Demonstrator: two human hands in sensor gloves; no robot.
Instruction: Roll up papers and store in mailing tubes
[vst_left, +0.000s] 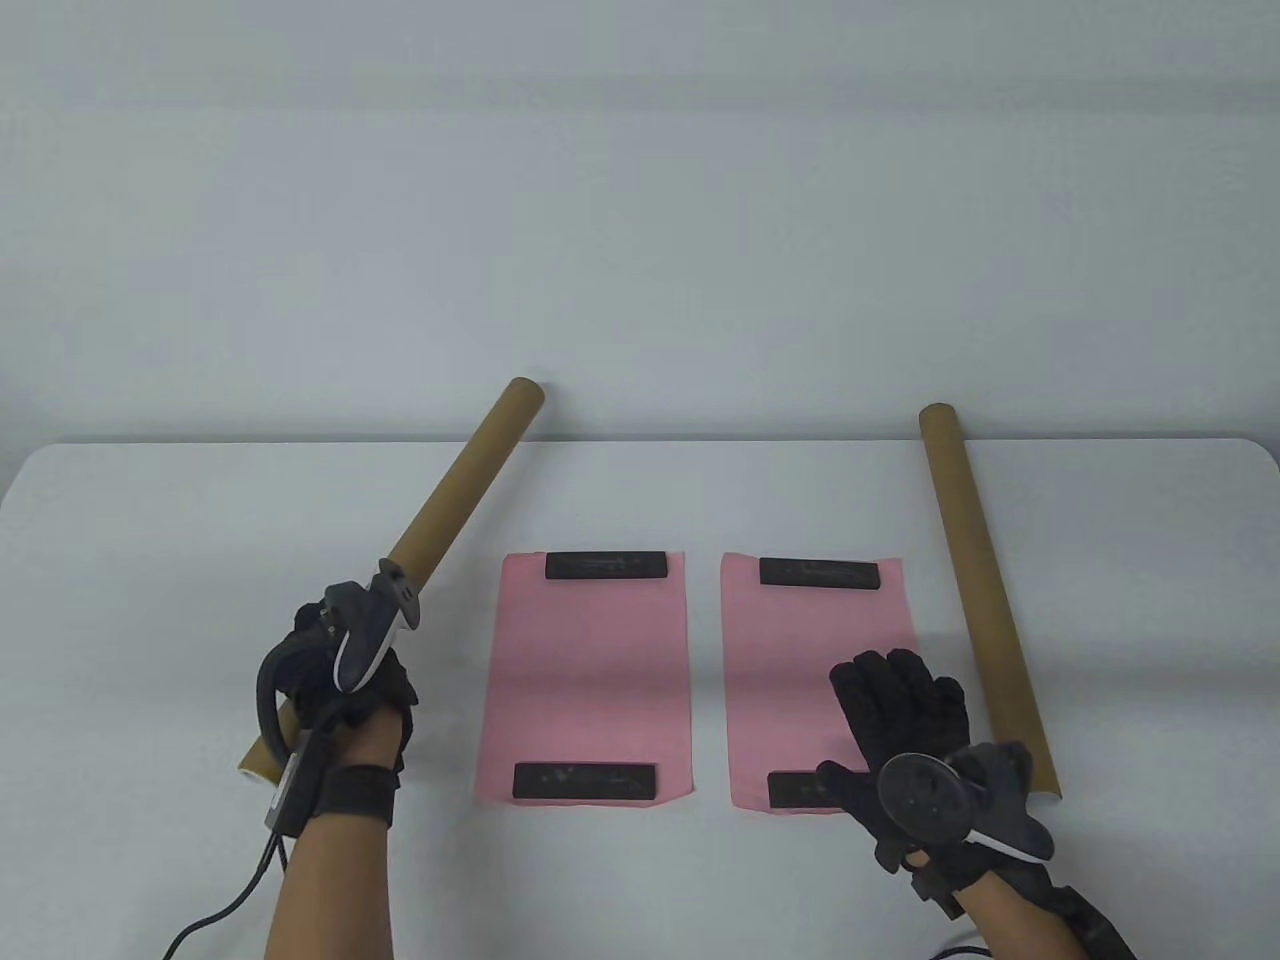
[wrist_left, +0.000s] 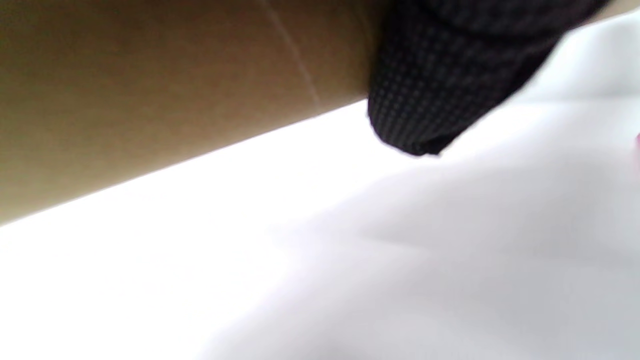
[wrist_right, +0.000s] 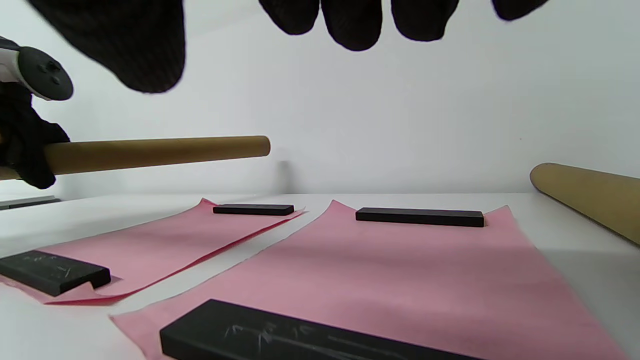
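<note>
Background, table view: white wall behind a white desk (vst_left: 640, 500) with rounded far corners.
Papers, table view: two pink sheets lie flat side by side, the left paper (vst_left: 585, 680) and the right paper (vst_left: 815, 660), each pinned by a black bar at its far and near end; neither is rolled yet.
Left hand, table view: left hand (vst_left: 345, 690) grips the left tube (vst_left: 450, 500) near its near end, fingers curled round it; whether the tube is lifted I cannot tell from above.
Right hand, table view: right hand (vst_left: 905, 720) hovers spread and relaxed over the right paper's near right corner, grasping nothing; the right tube (vst_left: 985, 600) lies just beside it on the desk.
Left wrist view: brown tube wall fills the top left, a gloved fingertip (wrist_left: 430, 85) against it, white desk below; the view is blurred.
Right wrist view: fingertips (wrist_right: 352, 22) hang free above the right paper; the left tube is held clear of the desk, roughly level.
Tube contents: no open end faces any camera, so whether either holds anything cannot be told.
Risk: with the bars on, rolling would likely crease or tear a sheet; a swinging tube could knock a bar or the paper askew.
</note>
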